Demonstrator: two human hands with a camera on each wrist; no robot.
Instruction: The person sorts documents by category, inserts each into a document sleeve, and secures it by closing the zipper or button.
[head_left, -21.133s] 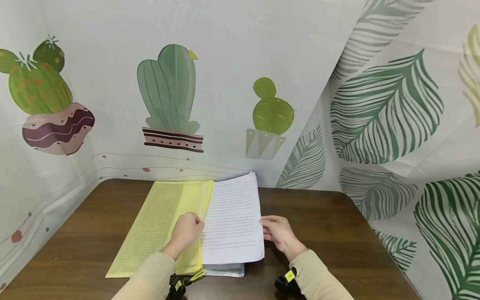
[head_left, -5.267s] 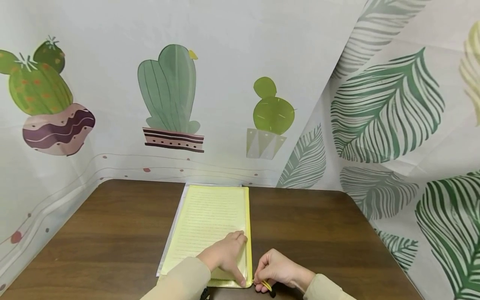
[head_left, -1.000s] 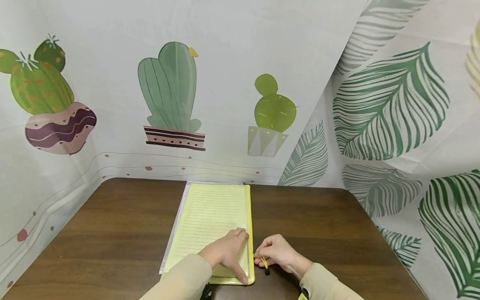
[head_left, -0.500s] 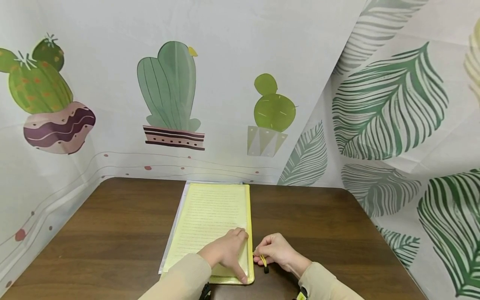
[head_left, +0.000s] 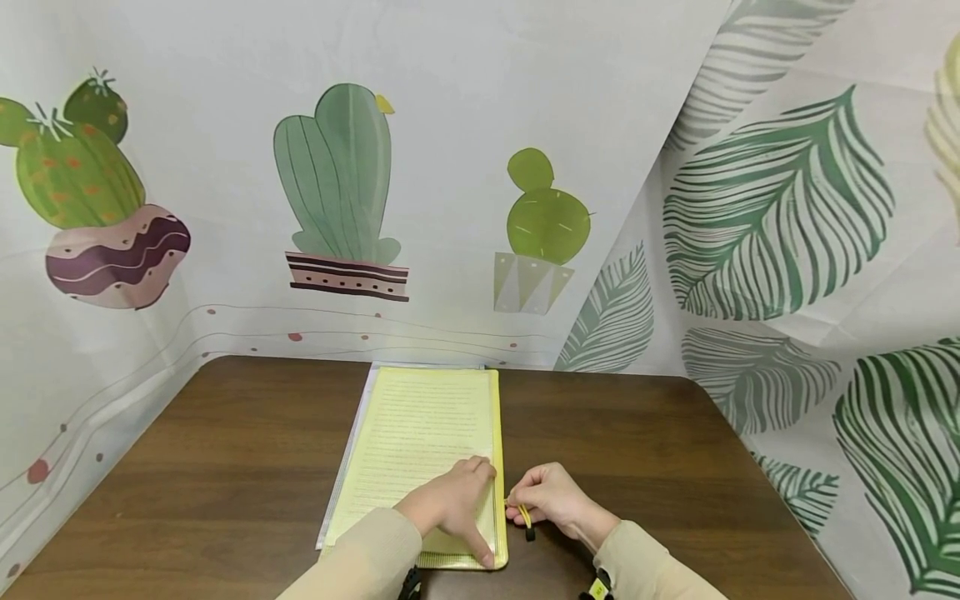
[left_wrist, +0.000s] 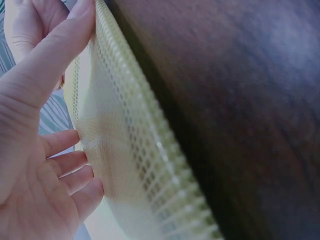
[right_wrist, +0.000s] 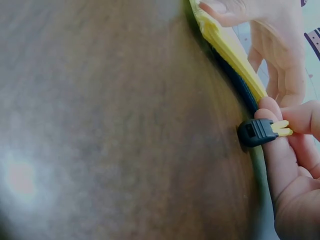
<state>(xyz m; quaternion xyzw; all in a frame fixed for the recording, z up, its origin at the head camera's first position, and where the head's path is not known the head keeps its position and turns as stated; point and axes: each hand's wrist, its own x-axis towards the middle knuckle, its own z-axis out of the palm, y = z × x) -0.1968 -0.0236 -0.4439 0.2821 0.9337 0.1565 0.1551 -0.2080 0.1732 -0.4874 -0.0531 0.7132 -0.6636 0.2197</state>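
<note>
A yellow mesh zip pouch (head_left: 420, 425) lies on the table with printed sheets showing through it. My left hand (head_left: 453, 500) rests on its near right part, thumb by the near corner and fingers spread along the right edge. The left wrist view shows the thumb and fingers laid straight against the mesh (left_wrist: 100, 115). Just beyond the right edge, my right hand (head_left: 555, 500) pinches the yellow cord zipper pull (head_left: 526, 517). Its black end (right_wrist: 256, 132) hangs out between the fingers in the right wrist view, close to the yellow zipper edge (right_wrist: 235, 55).
Under the pouch, a pale, whitish folder (head_left: 347, 467) sticks out at the left and far edges. The brown wooden table (head_left: 637, 450) ends at a wall cloth (head_left: 450, 167) printed with cacti and leaves. Black wrist straps (head_left: 597, 586) sit by the sleeves.
The sheets, earlier half outside, are now inside the pouch. My right hand has moved from the near right corner away along the right edge, slightly in the last second. The left hand stays put.
</note>
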